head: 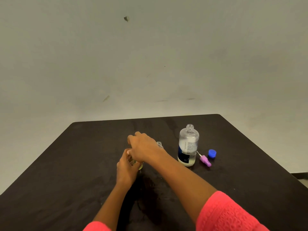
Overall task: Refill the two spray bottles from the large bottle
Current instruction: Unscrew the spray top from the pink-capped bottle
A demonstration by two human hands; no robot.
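Head | large bottle upright, mouth up | left hand grips spray bottle | right hand grip unclear

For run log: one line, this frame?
left hand grips small bottle; right hand over its top; large bottle uncapped; purple spray head lying beside

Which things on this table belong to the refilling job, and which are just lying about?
Job: large bottle, uncapped; blue cap; purple spray head; open small bottle; second small bottle gripped by the left hand, right hand over it.
Lying about: nothing loose; only the table and a dark patch.
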